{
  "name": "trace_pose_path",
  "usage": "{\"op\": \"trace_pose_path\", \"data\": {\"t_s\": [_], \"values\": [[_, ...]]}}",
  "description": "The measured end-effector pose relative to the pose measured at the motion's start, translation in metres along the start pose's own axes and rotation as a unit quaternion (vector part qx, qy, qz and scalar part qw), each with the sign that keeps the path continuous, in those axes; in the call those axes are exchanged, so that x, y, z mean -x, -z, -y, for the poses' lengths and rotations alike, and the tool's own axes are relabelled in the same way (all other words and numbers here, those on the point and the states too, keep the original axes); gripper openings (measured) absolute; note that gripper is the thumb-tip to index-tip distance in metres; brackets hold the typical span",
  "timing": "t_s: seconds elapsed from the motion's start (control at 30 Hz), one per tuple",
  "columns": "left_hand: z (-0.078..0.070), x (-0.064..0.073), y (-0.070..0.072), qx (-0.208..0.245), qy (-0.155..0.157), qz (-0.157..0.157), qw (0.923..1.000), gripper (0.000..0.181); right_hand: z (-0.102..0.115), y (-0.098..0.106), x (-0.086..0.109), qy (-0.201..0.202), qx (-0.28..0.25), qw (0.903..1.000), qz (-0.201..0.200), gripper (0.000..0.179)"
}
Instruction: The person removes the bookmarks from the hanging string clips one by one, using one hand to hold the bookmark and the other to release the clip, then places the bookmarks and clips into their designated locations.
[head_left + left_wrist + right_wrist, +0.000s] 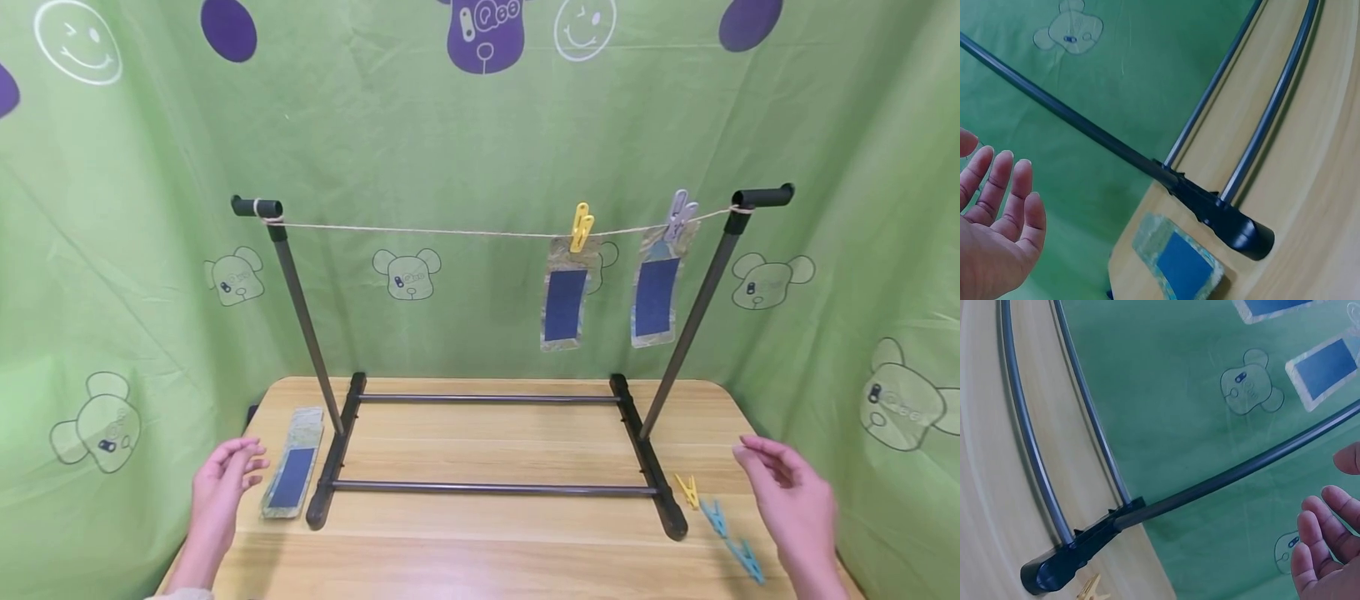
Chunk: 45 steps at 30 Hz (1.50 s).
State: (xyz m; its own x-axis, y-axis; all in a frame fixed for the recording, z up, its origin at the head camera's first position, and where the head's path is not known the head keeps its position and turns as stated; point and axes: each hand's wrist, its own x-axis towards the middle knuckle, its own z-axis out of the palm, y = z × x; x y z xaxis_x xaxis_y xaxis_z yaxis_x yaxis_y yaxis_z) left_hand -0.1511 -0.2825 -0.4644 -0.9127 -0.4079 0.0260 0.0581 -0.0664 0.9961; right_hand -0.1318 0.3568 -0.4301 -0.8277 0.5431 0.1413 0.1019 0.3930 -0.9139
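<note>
My left hand (222, 492) hovers over the table's left side, fingers loosely bent and holding nothing. Just right of it lies a flat strip with a dark blue panel (293, 477). My right hand (795, 500) is raised at the right, relaxed, with nothing in it. Near it on the table are a yellow clothespin (687, 492) and two blue clothespins (715, 518). Two similar blue-panelled strips hang from a string (420, 230): one strip (565, 304) under a yellow clothespin (581, 227), the other (655, 296) under a pale purple clothespin (680, 217).
A black rack stands on the wooden table (480, 567), with a left post (306, 321), a right post (693, 325) and two low crossbars (495, 488). The string is tied between the post tops. Green printed curtain (465, 150) surrounds the table's back and sides.
</note>
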Motion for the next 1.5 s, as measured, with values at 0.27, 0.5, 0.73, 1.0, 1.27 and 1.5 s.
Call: {"op": "trace_pose_path", "data": {"t_s": [0.27, 0.5, 0.73, 1.0, 1.27, 1.5], "values": [[-0.013, 0.005, -0.01, 0.014, -0.033, 0.036, 0.9987, 0.018, 0.018, 0.0, 0.006, 0.037, -0.014, 0.9992, -0.003, 0.031], [-0.021, 0.008, -0.019, 0.017, -0.055, 0.061, 0.9964, 0.014, 0.03, -0.004, 0.008, 0.055, -0.016, 0.9983, -0.015, 0.03], [-0.029, 0.011, -0.026, 0.017, -0.075, 0.066, 0.9949, 0.014, 0.041, -0.002, 0.011, 0.074, -0.017, 0.9971, -0.006, 0.031], [-0.038, 0.013, -0.038, -0.008, -0.091, 0.068, 0.9935, 0.018, 0.055, -0.002, 0.014, 0.088, -0.022, 0.9959, 0.0, 0.034], [-0.045, 0.015, -0.05, -0.04, -0.104, 0.075, 0.991, 0.026, 0.066, -0.002, 0.014, 0.122, -0.021, 0.9923, 0.009, 0.033], [-0.051, 0.017, -0.06, -0.076, -0.124, 0.094, 0.985, 0.024, 0.077, -0.002, 0.012, 0.159, -0.022, 0.9868, 0.021, 0.033]]}}
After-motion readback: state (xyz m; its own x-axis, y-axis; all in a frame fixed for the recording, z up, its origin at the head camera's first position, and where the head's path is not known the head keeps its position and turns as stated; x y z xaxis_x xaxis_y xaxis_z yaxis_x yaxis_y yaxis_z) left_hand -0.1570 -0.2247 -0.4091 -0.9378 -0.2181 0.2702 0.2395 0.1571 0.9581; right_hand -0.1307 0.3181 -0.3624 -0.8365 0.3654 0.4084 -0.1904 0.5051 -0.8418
